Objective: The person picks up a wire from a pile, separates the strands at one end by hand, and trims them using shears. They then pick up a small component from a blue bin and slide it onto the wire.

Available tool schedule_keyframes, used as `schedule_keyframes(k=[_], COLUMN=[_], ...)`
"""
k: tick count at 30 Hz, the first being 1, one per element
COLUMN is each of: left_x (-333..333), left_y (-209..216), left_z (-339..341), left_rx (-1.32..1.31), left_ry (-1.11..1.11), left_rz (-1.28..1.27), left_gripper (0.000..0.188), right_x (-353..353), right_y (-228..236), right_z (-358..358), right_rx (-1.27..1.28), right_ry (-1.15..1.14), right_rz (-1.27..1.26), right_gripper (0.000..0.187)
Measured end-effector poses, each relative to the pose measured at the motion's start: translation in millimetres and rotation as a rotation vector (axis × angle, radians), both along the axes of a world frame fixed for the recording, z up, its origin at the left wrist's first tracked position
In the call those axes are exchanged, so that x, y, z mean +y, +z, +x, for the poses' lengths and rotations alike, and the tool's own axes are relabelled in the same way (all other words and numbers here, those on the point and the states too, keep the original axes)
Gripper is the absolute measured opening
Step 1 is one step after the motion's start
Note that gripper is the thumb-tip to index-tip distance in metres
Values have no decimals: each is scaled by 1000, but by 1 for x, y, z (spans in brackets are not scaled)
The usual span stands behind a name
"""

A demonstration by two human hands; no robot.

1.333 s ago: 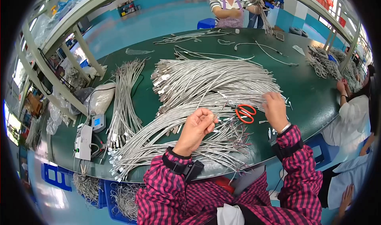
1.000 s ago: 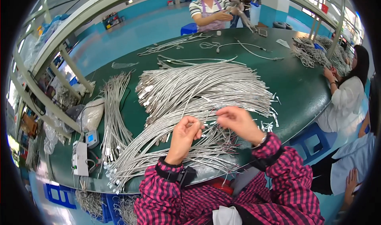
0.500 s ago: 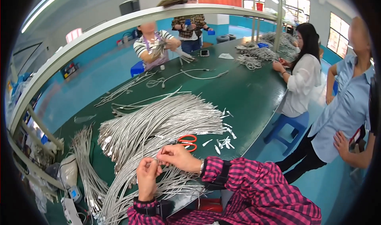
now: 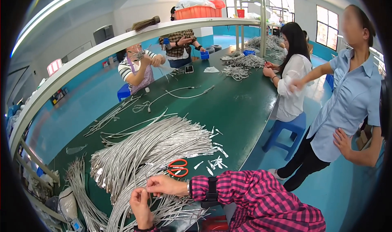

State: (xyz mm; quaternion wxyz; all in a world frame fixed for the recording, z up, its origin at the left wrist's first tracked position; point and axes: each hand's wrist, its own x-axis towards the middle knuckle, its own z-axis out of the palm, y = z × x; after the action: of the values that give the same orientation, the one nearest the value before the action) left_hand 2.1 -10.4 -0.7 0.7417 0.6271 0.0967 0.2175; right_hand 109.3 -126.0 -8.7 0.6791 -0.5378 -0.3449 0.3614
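My left hand (image 4: pixel 141 206) and my right hand (image 4: pixel 165 186) meet at the near edge of the bench, fingertips pinched together. A thin strand, seemingly the end of a grey cable (image 4: pixel 147 179), shows between them; its detail is too small to make out. Beneath and beyond my hands spreads a large heap of grey cables (image 4: pixel 149 144), their silvery ends fanned to the left. Orange-handled scissors (image 4: pixel 178 168) lie on the heap's right side, just beyond my right hand. Small white-and-silver pieces (image 4: pixel 217 162) are scattered to the right of the scissors.
Another cable bundle (image 4: pixel 83 195) lies at the left, next to a white spool-like object (image 4: pixel 68 203). Loose cables (image 4: pixel 179 91) lie farther back on the green bench (image 4: pixel 232 109). A shelf rail (image 4: pixel 122 35) arches overhead. Co-workers sit across and at the right; one person (image 4: pixel 347 105) stands near a blue stool (image 4: pixel 286 136).
The view has shifted, so the bench things sit lower and farther left. The standing person has raised an arm toward the seated co-worker. My hands stay pinched together.
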Motion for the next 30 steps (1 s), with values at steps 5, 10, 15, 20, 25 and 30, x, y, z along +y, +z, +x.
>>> schedule_keyframes(k=[5, 10, 15, 20, 25, 30], left_x=[-1, 12, 10, -5, 10, 24], left_y=[5, 3, 3, 18, 6, -8], left_z=[-1, -6, 1, 5, 0, -1], left_rx=[12, 126, 116, 165, 179, 209], left_ry=[115, 32, -5, 45, -47, 67], left_rz=[139, 27, -138, -235, -73, 119], left_gripper=[10, 11, 11, 12, 12, 12], right_x=[7, 13, 16, 16, 18, 16], right_y=[-3, -5, -10, -16, -20, -20], right_z=[7, 11, 11, 14, 14, 12], right_rx=[128, 265, 304, 365, 400, 438], right_ry=[83, 121, 149, 255, 257, 187], right_rz=[54, 196, 208, 228, 284, 290], right_gripper=[14, 15, 15, 15, 14, 14])
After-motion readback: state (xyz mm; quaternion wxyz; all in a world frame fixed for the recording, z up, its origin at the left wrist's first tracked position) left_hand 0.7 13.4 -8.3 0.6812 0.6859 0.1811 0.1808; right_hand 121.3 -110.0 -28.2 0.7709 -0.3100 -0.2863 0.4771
